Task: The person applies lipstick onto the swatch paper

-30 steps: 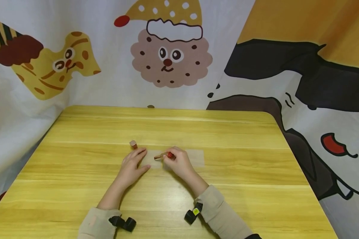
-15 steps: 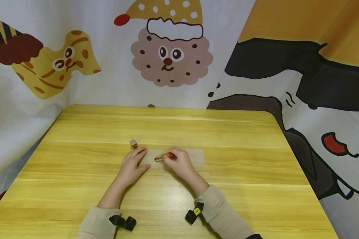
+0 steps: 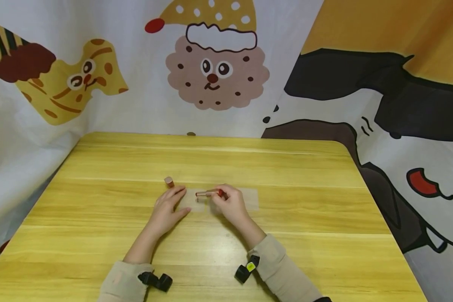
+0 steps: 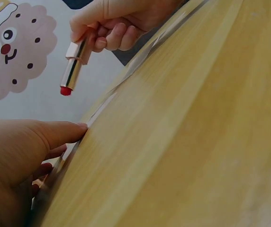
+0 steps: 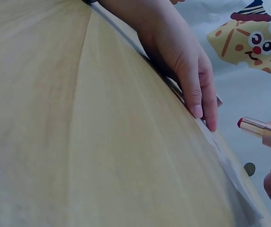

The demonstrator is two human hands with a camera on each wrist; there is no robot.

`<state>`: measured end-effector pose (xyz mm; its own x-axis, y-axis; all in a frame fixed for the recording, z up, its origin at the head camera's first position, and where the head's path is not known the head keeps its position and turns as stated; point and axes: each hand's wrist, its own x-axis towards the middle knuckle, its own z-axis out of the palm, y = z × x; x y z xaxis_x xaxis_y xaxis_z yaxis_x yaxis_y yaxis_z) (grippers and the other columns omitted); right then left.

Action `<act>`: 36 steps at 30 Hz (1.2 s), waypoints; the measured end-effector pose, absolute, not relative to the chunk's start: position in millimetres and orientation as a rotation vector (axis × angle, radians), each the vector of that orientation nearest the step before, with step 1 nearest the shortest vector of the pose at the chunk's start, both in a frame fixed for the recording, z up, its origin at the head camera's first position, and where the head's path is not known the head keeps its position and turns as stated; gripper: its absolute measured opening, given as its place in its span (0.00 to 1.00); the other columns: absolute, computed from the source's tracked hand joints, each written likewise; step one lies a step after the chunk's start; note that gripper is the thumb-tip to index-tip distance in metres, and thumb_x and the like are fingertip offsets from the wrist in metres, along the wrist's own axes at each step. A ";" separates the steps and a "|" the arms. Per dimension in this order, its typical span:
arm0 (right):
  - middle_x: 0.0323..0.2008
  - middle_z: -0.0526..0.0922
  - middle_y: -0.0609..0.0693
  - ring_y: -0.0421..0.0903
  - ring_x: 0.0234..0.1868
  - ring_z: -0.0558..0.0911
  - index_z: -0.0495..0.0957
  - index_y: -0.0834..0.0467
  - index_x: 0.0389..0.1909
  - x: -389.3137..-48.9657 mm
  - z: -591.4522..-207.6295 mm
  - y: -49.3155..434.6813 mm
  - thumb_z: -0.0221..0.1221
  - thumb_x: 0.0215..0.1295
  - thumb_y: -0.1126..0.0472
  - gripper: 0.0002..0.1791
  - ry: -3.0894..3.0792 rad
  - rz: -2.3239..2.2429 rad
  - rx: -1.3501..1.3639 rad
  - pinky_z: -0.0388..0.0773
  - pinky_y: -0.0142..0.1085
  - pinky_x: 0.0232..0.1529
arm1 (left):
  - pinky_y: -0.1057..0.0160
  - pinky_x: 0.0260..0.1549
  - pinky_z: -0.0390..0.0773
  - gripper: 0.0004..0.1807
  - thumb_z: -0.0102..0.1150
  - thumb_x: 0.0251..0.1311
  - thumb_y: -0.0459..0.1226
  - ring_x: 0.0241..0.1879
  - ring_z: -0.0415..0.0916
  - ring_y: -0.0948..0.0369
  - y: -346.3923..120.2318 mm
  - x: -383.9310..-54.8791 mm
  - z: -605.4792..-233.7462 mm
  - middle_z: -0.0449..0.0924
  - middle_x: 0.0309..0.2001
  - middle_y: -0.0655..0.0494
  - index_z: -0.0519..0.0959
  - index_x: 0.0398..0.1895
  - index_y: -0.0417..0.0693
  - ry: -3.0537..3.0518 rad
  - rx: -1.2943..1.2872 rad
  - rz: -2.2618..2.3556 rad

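Note:
My right hand point(image 3: 232, 206) pinches a lipstick point(image 4: 73, 66) with a gold and pink tube, its red tip pointing left. The tip hovers above a thin, pale strip of paper point(image 3: 251, 199) lying flat on the table. A short dark mark point(image 3: 198, 200) shows on the paper just below the tip. With fingers spread, my left hand point(image 3: 168, 212) rests on the strip's left end, thumb and fingertips touching it. Just beyond those fingers stands a small pinkish lipstick cap point(image 3: 169, 181), partly seen in the right wrist view behind the left hand.
The wooden table point(image 3: 287, 167) has rounded far corners. Behind it hangs a white curtain point(image 3: 136, 113) with cartoon prints. Each sleeve carries a black wrist camera point(image 3: 162, 282).
The right hand has raised the lipstick off the paper and shifted slightly right, leaving the dark mark in sight. The left hand and the cap stay put.

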<state>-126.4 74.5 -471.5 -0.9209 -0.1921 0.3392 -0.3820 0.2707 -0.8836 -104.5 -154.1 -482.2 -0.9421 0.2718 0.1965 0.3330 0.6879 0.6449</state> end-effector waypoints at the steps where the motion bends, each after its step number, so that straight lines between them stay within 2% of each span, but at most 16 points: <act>1: 0.22 0.75 0.47 0.38 0.20 0.69 0.83 0.65 0.36 -126.6 -471.0 74.7 0.61 0.58 0.73 0.05 -2.353 1.725 0.542 0.66 0.26 0.18 | 0.41 0.63 0.50 0.33 0.67 0.57 0.39 0.66 0.57 0.44 -154.1 -104.4 -481.9 0.65 0.66 0.43 0.69 0.63 0.33 -2.808 -0.504 -1.098; 5: 0.21 0.74 0.50 0.39 0.19 0.66 0.82 0.69 0.36 -123.8 -461.6 75.2 0.61 0.58 0.75 0.05 -2.290 1.762 0.552 0.62 0.26 0.17 | 0.41 0.62 0.50 0.33 0.67 0.57 0.39 0.66 0.57 0.44 -153.8 -104.0 -481.2 0.65 0.66 0.43 0.69 0.63 0.33 -2.811 -0.500 -1.101; 11: 0.21 0.75 0.52 0.37 0.19 0.65 0.80 0.73 0.34 -112.5 -433.5 75.2 0.59 0.57 0.77 0.04 -2.246 1.792 0.546 0.61 0.26 0.18 | 0.41 0.63 0.50 0.33 0.67 0.57 0.39 0.66 0.57 0.44 -153.4 -103.5 -481.5 0.64 0.66 0.43 0.69 0.64 0.33 -2.815 -0.494 -1.108; 21: 0.25 0.79 0.53 0.35 0.21 0.66 0.81 0.73 0.36 -112.5 -431.8 82.9 0.58 0.61 0.75 0.05 -2.229 1.859 0.497 0.62 0.25 0.21 | 0.41 0.63 0.48 0.33 0.67 0.57 0.39 0.66 0.56 0.44 -154.2 -102.6 -481.3 0.64 0.66 0.43 0.68 0.63 0.32 -2.801 -0.496 -1.126; 25: 0.27 0.80 0.57 0.35 0.21 0.66 0.80 0.74 0.36 -112.9 -431.2 86.8 0.58 0.61 0.75 0.05 -2.223 1.882 0.478 0.63 0.25 0.21 | 0.41 0.63 0.48 0.33 0.67 0.57 0.39 0.66 0.57 0.44 -154.1 -102.8 -481.9 0.64 0.66 0.43 0.69 0.63 0.32 -2.799 -0.489 -1.137; 29: 0.27 0.79 0.60 0.35 0.21 0.66 0.79 0.75 0.36 -112.9 -430.2 90.3 0.57 0.61 0.76 0.05 -2.206 1.898 0.448 0.62 0.25 0.21 | 0.42 0.63 0.48 0.33 0.67 0.57 0.39 0.66 0.57 0.44 -153.7 -102.8 -482.4 0.65 0.66 0.43 0.69 0.63 0.33 -2.798 -0.470 -1.150; 36: 0.27 0.80 0.59 0.36 0.21 0.66 0.79 0.74 0.36 -113.8 -429.9 95.6 0.56 0.61 0.76 0.06 -2.184 1.904 0.380 0.62 0.25 0.21 | 0.40 0.63 0.47 0.35 0.68 0.56 0.40 0.66 0.57 0.43 -152.8 -102.6 -481.9 0.65 0.66 0.42 0.69 0.64 0.35 -2.789 -0.446 -1.174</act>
